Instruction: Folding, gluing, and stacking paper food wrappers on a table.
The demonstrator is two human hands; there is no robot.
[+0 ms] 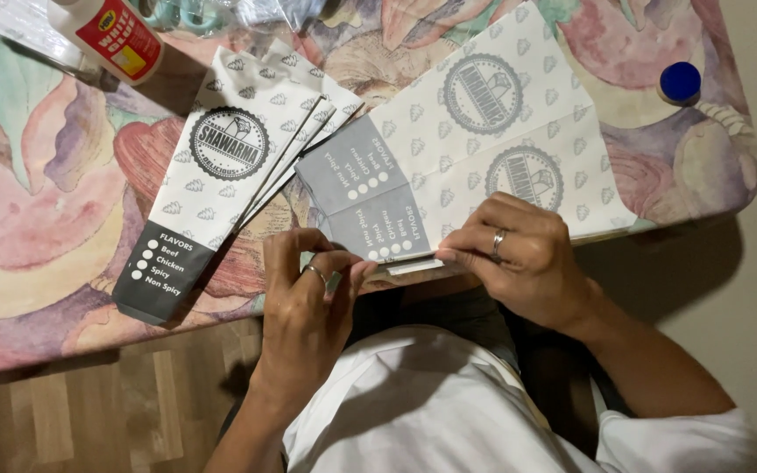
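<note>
Matt paper sheet [484,149], perhaps smooth

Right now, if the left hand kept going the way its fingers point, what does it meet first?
The left hand points up-right at the flat printed paper sheet; its fingertips already pinch that sheet's near edge by the grey panel. Nothing else lies in between.

Your open sheet [484,149] sits at the table's [45,254] near edge, sleeve stack [221,175] just left of it, glue bottle [116,35] by the far-left corner, cap [680,81] near the right edge.
</note>
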